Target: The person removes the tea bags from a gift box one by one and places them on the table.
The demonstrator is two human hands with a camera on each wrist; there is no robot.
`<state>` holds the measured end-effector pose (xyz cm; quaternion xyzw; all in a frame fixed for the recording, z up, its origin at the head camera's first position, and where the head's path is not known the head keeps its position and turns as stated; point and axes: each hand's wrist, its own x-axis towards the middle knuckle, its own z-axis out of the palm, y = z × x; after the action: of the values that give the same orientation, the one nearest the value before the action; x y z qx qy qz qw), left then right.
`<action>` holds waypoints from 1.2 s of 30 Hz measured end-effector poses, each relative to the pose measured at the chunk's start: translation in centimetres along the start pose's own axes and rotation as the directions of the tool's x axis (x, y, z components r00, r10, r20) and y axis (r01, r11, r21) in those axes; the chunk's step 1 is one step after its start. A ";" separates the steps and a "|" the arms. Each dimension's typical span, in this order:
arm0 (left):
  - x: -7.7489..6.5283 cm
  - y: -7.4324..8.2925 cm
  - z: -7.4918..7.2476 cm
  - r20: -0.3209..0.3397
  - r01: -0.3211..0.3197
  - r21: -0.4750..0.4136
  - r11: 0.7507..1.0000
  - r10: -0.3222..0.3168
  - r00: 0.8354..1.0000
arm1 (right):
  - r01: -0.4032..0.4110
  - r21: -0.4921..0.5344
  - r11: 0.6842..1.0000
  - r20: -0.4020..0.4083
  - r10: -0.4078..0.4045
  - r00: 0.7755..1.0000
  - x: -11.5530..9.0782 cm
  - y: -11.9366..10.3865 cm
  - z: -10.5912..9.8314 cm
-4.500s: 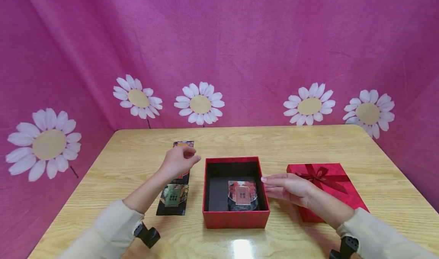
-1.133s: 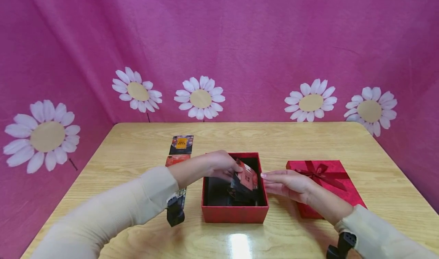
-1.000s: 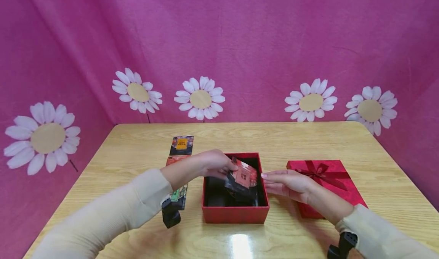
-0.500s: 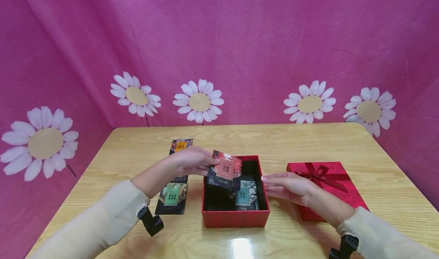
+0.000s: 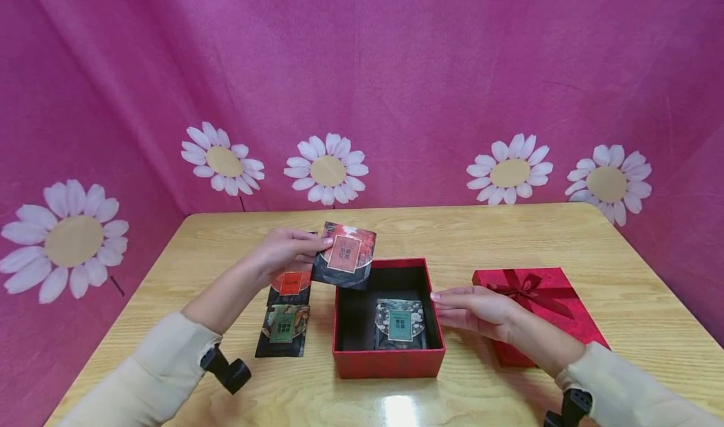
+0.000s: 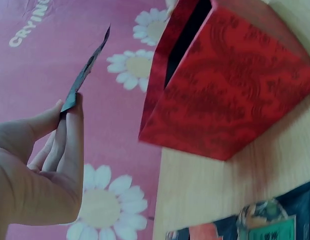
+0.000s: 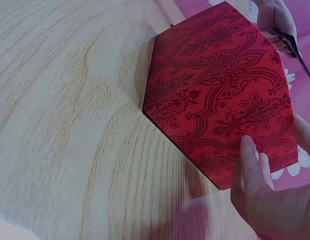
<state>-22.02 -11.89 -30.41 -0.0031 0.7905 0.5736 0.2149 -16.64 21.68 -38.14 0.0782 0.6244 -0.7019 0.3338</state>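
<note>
My left hand [image 5: 285,251] pinches a black tea sachet with a red picture and pink label [image 5: 345,255] between thumb and fingers, above the box's far left corner. The left wrist view shows that sachet [image 6: 87,70] edge-on. Inside the open red box [image 5: 389,363] lies another sachet, with a teal label [image 5: 400,324]. My right hand [image 5: 477,310] touches the box's right side with fairly straight fingers, its thumb by the rim. Left of the box lie a green-labelled sachet [image 5: 283,331] and a red-orange one [image 5: 290,285]. A farther sachet is mostly hidden behind my left hand.
The box's red lid [image 5: 543,310], tied with a dark red ribbon bow, lies on the wooden table [image 5: 430,232] to the right, partly under my right forearm. A pink curtain with white daisies [image 5: 362,87] hangs behind the table.
The pink-labelled sachet lay in the box earlier; my left hand has lifted it out, up and leftward, uncovering the teal-labelled one. My right hand has stayed at the box's side.
</note>
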 end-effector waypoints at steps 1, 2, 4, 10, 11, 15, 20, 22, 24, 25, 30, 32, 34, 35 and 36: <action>0.0 0.0 -0.4 -0.018 -0.010 0.011 1.000 0.010 1.000 | 0.000 -0.002 1.000 -0.002 0.000 1.000 0.0 0.0 0.0; 0.1 -0.1 -0.7 -0.038 -0.014 0.027 1.000 0.015 0.999 | 0.000 -0.003 1.000 -0.005 0.000 1.000 0.0 0.0 0.0; 0.2 -0.2 -1.5 -0.074 -0.019 0.041 0.999 0.022 0.997 | -0.002 -0.004 1.000 -0.010 0.002 1.000 0.0 0.0 0.0; 0.5 -0.9 -3.7 -0.159 -0.045 0.002 0.999 0.045 0.986 | -0.007 0.011 1.000 -0.005 0.007 1.000 0.0 0.1 0.0; 0.6 -1.0 -4.1 -0.175 -0.052 -0.004 0.999 0.050 0.983 | -0.008 0.011 1.000 -0.007 0.008 1.000 0.0 0.1 0.0; 1.1 -1.7 -5.6 -0.242 -0.073 -0.004 0.997 0.070 0.968 | -0.012 0.003 1.000 -0.020 0.012 1.000 0.1 0.1 0.0; 1.9 -2.9 -7.7 -0.319 -0.059 0.020 0.998 0.062 0.946 | 0.008 -0.028 1.000 -0.021 -0.008 1.000 0.2 0.1 0.0; 2.3 -3.4 -8.6 -0.340 -0.050 0.023 0.998 0.055 0.939 | 0.016 -0.040 0.999 -0.024 -0.017 1.000 0.1 0.1 0.1; 2.6 -3.9 -9.5 -0.348 -0.044 0.016 0.999 0.046 0.936 | 0.025 -0.052 0.998 -0.026 -0.027 0.999 0.1 0.1 0.1; 2.8 -4.0 -10.0 -0.349 -0.040 0.018 0.999 0.044 0.936 | 0.029 -0.059 0.998 -0.029 -0.031 0.999 0.0 0.2 0.1; 3.5 -4.2 -12.5 -0.349 -0.009 0.055 0.998 0.027 0.937 | 0.050 -0.085 0.995 -0.038 -0.053 0.998 0.0 0.2 0.2; 3.7 -4.1 -13.4 -0.348 0.011 0.073 0.997 0.015 0.937 | 0.055 -0.086 0.995 -0.038 -0.058 0.998 -0.1 0.2 0.2; 4.0 -4.1 -14.1 -0.340 0.033 0.088 0.996 -0.001 0.940 | 0.057 -0.084 0.995 -0.037 -0.060 0.998 -0.1 0.1 0.2; 4.1 -4.1 -14.4 -0.339 0.046 0.100 0.994 -0.009 0.941 | 0.058 -0.082 0.995 -0.036 -0.061 0.998 -0.1 0.1 0.2; 4.3 -4.1 -14.6 -0.339 0.058 0.114 0.992 -0.016 0.941 | 0.057 -0.081 0.995 -0.036 -0.060 0.998 -0.1 0.1 0.2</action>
<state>-29.74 -25.49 -31.96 -0.1030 0.8490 0.5110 0.0867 -16.40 21.56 -38.12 0.0600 0.6603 -0.6843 0.3036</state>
